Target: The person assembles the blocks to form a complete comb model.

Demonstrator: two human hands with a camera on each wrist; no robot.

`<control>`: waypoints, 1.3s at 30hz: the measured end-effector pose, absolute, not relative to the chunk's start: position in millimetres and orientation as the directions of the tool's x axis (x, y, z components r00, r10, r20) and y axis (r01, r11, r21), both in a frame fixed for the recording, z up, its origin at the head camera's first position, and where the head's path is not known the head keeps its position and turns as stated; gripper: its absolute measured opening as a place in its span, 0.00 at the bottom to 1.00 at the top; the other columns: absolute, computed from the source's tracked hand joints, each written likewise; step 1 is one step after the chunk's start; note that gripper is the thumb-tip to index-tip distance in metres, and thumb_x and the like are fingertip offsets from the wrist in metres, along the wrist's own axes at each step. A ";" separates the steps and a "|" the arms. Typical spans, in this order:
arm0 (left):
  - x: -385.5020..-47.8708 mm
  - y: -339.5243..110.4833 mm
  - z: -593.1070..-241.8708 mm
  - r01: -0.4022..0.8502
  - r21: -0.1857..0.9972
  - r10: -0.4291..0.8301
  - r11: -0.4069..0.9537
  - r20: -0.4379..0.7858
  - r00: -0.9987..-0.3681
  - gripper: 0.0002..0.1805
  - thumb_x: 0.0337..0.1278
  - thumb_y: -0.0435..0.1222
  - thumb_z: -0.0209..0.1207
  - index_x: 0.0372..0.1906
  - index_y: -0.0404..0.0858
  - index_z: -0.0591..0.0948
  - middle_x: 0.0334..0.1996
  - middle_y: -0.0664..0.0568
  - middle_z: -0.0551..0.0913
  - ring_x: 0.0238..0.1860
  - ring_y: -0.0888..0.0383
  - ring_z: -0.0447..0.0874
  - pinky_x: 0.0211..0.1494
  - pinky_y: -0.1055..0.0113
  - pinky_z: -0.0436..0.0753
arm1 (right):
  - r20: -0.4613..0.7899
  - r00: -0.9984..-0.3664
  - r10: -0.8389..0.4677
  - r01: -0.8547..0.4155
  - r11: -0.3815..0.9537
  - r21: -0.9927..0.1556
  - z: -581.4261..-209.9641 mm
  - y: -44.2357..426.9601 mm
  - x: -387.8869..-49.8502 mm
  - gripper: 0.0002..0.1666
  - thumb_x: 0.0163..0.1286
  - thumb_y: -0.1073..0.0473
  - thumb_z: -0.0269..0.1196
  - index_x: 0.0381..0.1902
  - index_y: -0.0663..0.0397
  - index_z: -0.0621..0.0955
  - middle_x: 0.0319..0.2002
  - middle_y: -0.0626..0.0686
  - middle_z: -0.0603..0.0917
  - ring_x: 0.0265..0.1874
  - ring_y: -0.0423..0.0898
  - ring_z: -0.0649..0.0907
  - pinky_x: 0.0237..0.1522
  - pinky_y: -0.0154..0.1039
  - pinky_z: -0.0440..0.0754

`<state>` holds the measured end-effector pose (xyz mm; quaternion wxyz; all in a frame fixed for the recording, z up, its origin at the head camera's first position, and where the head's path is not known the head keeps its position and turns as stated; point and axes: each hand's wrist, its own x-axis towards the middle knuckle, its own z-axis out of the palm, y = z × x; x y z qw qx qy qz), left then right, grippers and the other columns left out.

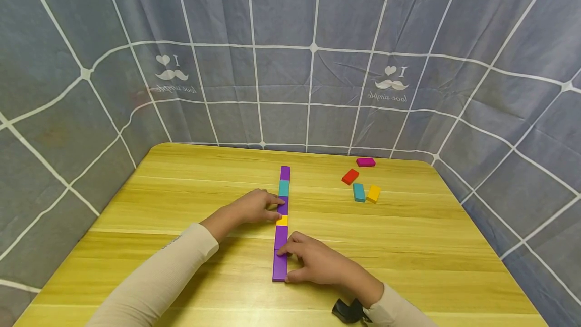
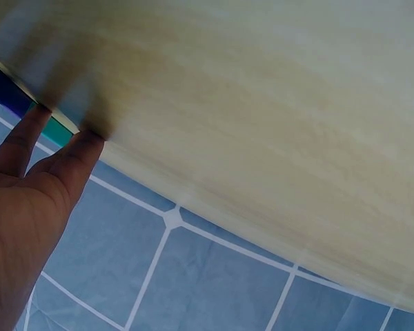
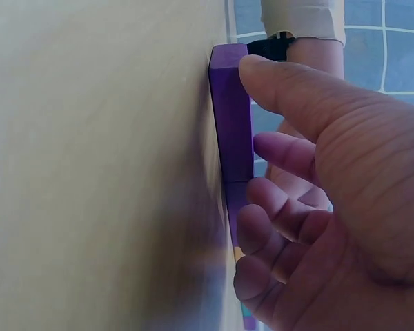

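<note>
A straight row of domino-like blocks runs away from the person on the wooden table. My left hand (image 1: pixel 255 206) reaches in from the left, its index fingertip on a purple block (image 1: pixel 283 208) and its thumb at a yellow block (image 1: pixel 282 221). At the near end, my right hand (image 1: pixel 320 260) holds the nearest purple block (image 1: pixel 279 268) lightly. Its thumb (image 3: pixel 262 74) is at the near corner, while the index finger reaches across by the seam with another purple block (image 1: pixel 281 236). A teal block (image 1: pixel 284 188) and a further purple block (image 1: pixel 285 173) make up the far end.
Right of the row lie four loose blocks: magenta (image 1: pixel 365 162), red (image 1: pixel 350 176), teal (image 1: pixel 359 193) and yellow (image 1: pixel 373 194). A black device (image 1: pixel 348 311) sits at the right wrist. Grey curtains (image 1: pixel 286 79) with white lines surround the table.
</note>
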<state>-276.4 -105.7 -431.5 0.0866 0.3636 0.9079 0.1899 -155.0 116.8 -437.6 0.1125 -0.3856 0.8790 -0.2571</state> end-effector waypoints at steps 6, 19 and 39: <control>-276.7 -106.1 -431.1 0.633 0.406 0.697 0.660 -0.014 -0.717 0.25 0.63 0.46 0.64 0.62 0.41 0.81 0.60 0.47 0.80 0.48 0.54 0.77 0.55 0.58 0.76 | -0.014 -0.696 -0.718 -0.592 0.586 -0.554 -440.7 116.3 -157.5 0.26 0.62 0.46 0.71 0.58 0.43 0.80 0.44 0.40 0.74 0.33 0.35 0.73 0.34 0.28 0.73; -277.6 -107.4 -431.4 0.630 0.406 0.694 0.662 -0.016 -0.720 0.25 0.63 0.47 0.64 0.62 0.42 0.81 0.61 0.48 0.80 0.46 0.55 0.76 0.54 0.59 0.76 | -0.040 -0.721 -0.692 -0.557 0.613 -0.561 -443.1 115.1 -160.1 0.30 0.61 0.44 0.72 0.60 0.42 0.78 0.43 0.40 0.74 0.33 0.36 0.73 0.34 0.29 0.73; -280.4 -106.8 -434.0 0.644 0.410 0.708 0.646 -0.007 -0.706 0.24 0.62 0.46 0.65 0.61 0.41 0.82 0.56 0.49 0.83 0.46 0.56 0.78 0.52 0.59 0.77 | -0.027 -0.750 -0.661 -0.521 0.615 -0.593 -410.0 135.6 -208.6 0.29 0.69 0.47 0.66 0.63 0.53 0.77 0.54 0.51 0.78 0.47 0.47 0.77 0.48 0.43 0.78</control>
